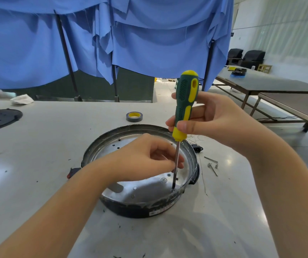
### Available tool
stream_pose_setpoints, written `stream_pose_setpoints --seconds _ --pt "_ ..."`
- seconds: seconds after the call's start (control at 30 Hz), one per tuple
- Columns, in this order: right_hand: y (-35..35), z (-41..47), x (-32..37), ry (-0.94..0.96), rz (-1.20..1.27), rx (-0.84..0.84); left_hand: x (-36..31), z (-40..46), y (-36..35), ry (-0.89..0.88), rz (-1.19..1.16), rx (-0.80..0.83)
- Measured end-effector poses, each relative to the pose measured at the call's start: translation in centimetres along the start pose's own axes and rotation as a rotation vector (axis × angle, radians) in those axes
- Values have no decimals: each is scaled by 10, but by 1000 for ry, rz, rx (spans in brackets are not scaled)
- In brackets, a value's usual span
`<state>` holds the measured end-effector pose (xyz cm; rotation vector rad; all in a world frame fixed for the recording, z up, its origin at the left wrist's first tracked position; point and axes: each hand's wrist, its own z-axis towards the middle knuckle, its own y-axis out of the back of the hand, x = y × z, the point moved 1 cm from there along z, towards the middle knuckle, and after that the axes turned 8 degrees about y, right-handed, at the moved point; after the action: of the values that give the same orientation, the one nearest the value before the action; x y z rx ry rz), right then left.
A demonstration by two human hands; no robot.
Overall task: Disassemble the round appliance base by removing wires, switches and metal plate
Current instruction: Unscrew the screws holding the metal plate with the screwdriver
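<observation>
Head view: round appliance base (130, 207) sits near the table's (47, 146) front edge. Right hand (211, 118) grips the screwdriver (185, 105) handle; left hand (149, 157) pinches its shaft, tip down on the metal plate (149, 190). Stiff, slick, probably sharp-edged; best held by the rim.

Both hands (145, 157) (211, 120) curled, gripping.

1 head view, close above table (37, 146), facing forward and down.
</observation>
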<state>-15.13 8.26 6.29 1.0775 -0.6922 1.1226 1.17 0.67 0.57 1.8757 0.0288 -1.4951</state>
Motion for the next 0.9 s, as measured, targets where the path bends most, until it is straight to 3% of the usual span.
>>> stream_pose_setpoints --seconds 0.27,0.7,0.9 --pt "3 -2 6 71 36 -95 7 -2 -7 148 327 129" --pt "14 -5 9 86 41 -184 11 3 -15 110 494 76" --pt "17 -2 3 65 -157 -210 9 0 -20 71 621 64"
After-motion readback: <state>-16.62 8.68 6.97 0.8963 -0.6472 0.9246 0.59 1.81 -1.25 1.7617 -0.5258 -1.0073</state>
